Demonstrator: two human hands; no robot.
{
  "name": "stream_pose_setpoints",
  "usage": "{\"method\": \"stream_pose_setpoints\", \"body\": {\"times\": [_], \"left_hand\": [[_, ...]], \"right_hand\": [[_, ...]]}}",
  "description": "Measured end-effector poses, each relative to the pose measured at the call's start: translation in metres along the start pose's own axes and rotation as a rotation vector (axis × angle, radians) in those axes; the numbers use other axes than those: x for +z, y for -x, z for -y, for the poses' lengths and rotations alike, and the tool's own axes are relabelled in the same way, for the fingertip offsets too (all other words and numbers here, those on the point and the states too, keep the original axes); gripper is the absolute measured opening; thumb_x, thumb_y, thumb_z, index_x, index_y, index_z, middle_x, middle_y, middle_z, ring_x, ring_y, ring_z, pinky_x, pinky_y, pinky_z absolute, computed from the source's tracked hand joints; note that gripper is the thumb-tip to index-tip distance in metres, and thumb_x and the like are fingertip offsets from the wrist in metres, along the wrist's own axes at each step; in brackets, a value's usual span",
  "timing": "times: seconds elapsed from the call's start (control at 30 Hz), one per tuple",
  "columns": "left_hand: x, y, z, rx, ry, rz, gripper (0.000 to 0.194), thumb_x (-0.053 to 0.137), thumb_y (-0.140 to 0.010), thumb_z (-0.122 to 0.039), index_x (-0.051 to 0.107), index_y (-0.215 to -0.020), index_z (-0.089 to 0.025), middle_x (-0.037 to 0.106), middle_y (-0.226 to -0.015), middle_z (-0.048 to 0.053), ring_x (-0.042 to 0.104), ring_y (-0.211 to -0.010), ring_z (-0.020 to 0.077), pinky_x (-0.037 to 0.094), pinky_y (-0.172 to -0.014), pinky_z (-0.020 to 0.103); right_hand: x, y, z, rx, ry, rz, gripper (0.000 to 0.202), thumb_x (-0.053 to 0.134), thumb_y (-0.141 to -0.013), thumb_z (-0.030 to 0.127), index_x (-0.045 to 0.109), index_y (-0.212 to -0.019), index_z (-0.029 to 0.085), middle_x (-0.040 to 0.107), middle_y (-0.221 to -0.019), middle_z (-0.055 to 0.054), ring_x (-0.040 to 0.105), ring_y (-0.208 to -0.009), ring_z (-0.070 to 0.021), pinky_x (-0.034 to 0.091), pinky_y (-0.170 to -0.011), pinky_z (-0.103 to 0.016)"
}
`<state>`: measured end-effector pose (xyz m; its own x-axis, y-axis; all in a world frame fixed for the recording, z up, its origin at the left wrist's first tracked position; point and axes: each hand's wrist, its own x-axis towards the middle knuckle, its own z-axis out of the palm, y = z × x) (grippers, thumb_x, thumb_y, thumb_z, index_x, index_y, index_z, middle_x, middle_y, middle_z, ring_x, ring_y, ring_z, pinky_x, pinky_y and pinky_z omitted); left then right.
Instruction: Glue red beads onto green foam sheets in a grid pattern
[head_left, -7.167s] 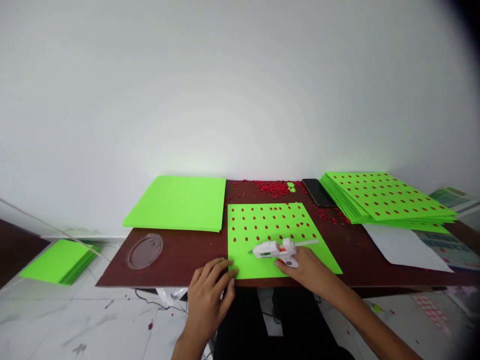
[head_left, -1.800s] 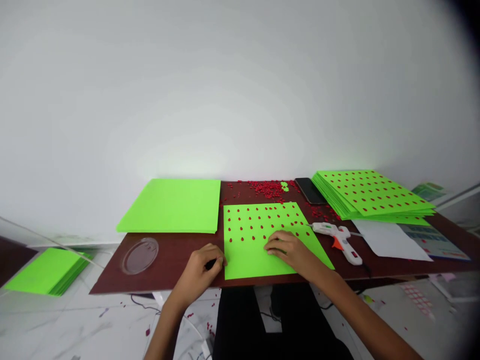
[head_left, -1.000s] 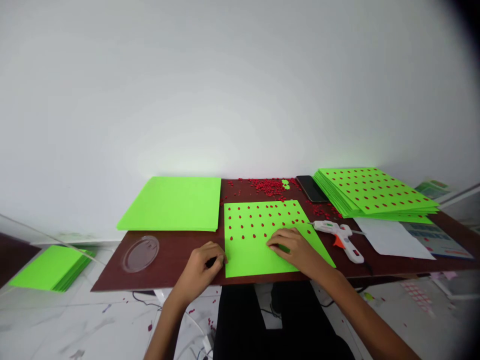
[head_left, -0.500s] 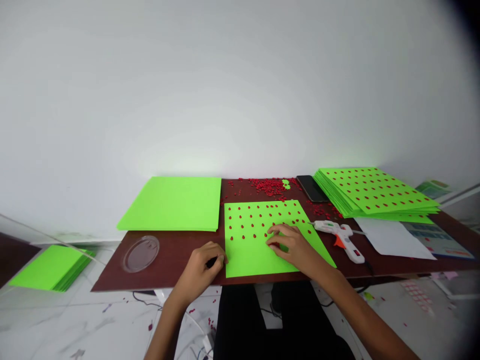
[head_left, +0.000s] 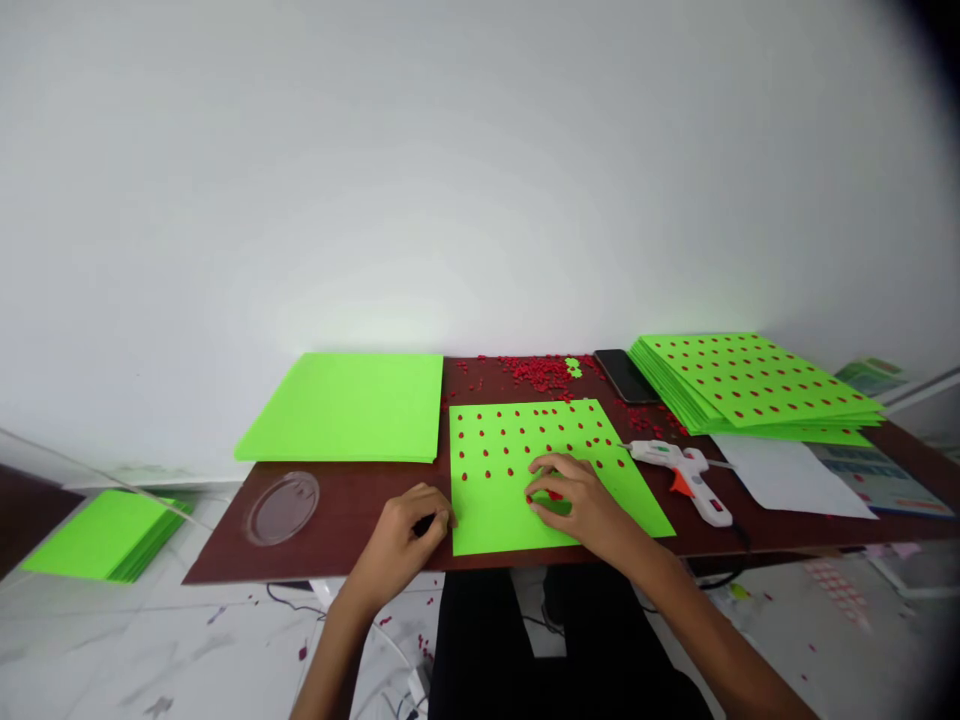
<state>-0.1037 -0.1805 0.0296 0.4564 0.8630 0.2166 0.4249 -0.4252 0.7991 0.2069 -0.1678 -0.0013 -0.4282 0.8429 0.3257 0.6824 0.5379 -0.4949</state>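
A bright green sheet lies in front of me, with rows of small red pieces across its far part. My right hand is over the sheet's middle, fingers bent and the thumb below them. Something small and red shows in the curl of that hand, seemingly held there; its exact form is partly hidden. My left hand rests curled at the sheet's left edge, thumb and fingertips together and just touching the edge. Beside the sheet's right side lies a white glue gun with an orange trigger.
Plain green sheets are stacked on the left of the brown table, near a clear round lid. Loose red bits, a phone, dotted green sheets and white paper lie behind and right. More sheets are on the floor.
My right hand has shifted slightly left and toward me, its fingers a little wider, so that red shows within its curl. My left hand stays in place.
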Motion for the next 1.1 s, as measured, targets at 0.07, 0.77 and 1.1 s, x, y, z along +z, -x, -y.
{"method": "stream_pose_setpoints", "body": {"times": [0.07, 0.77, 1.1], "left_hand": [[0.0, 0.0, 0.001, 0.002, -0.001, 0.001, 0.029, 0.049, -0.103, -0.022, 0.064, -0.078, -0.017, 0.065, -0.08, 0.004, 0.057, -0.081, 0.0187, 0.042, -0.077, 0.03], [0.0, -0.001, -0.001, 0.001, -0.004, 0.0, 0.03, 0.049, -0.103, -0.022, 0.063, -0.077, -0.018, 0.064, -0.08, 0.004, 0.057, -0.08, 0.019, 0.042, -0.076, 0.031], [0.0, 0.0, -0.002, -0.006, 0.006, 0.002, 0.031, 0.049, -0.103, -0.023, 0.063, -0.077, -0.018, 0.064, -0.08, 0.004, 0.057, -0.081, 0.0191, 0.042, -0.078, 0.031]], "right_hand": [[0.0, 0.001, 0.0, -0.009, 0.004, -0.017, 0.014, 0.071, -0.091, 0.015, 0.074, -0.098, 0.027, 0.07, -0.121, -0.006, 0.069, -0.111, -0.0255, 0.045, -0.099, -0.043], [0.023, -0.007, 0.011, 0.004, -0.154, -0.136, 0.013, 0.067, -0.09, 0.014, 0.07, -0.095, 0.025, 0.07, -0.12, -0.008, 0.067, -0.114, -0.027, 0.05, -0.101, -0.047], [0.019, -0.004, 0.014, 0.026, -0.173, -0.138, 0.015, 0.064, -0.092, 0.015, 0.073, -0.097, 0.026, 0.067, -0.121, -0.008, 0.066, -0.112, -0.0258, 0.051, -0.101, -0.047]]}}
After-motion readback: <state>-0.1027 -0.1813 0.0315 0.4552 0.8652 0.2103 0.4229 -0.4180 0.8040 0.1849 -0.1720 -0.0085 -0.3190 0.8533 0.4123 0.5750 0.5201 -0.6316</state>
